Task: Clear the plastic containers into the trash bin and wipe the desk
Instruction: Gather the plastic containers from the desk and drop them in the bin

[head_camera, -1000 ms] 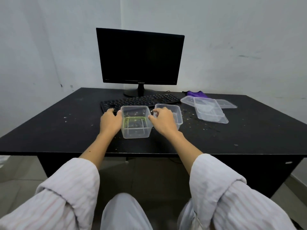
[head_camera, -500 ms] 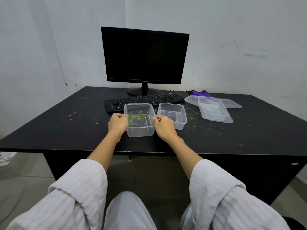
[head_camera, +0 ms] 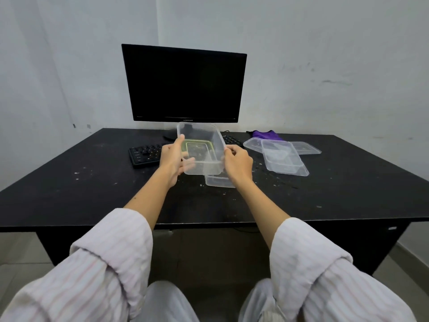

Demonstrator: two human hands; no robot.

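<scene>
Containers are what I am counting first: one clear tub [head_camera: 199,147] is being held up above the tabletop [head_camera: 92,182] in front of the monitor [head_camera: 184,83], tilted so its open mouth is facing me, with a greenish rectangle showing at its bottom. My left hand [head_camera: 171,161] is gripping its left wall, thumb over the rim and fingers curling under the base. My right hand [head_camera: 238,165] is pinching its right rim. A second clear container [head_camera: 218,181] is sitting on the tabletop just under and near of the lifted one, partly hidden by my right hand. Over to the right, a third tub [head_camera: 284,160] is lying on top of what I am reading as two flat clear lids [head_camera: 306,147], though the overlap is making that count uncertain. One purple cloth [head_camera: 265,134] is lying at the far edge behind them. One black keyboard [head_camera: 145,154] is stretching behind my hands, its middle hidden by the lifted tub. Pale crumbs [head_camera: 267,174] are scattering across the tabletop, thickest right of my right hand, with a few more on the left. Two striped sleeves [head_camera: 109,256] are rolled back near me.
</scene>
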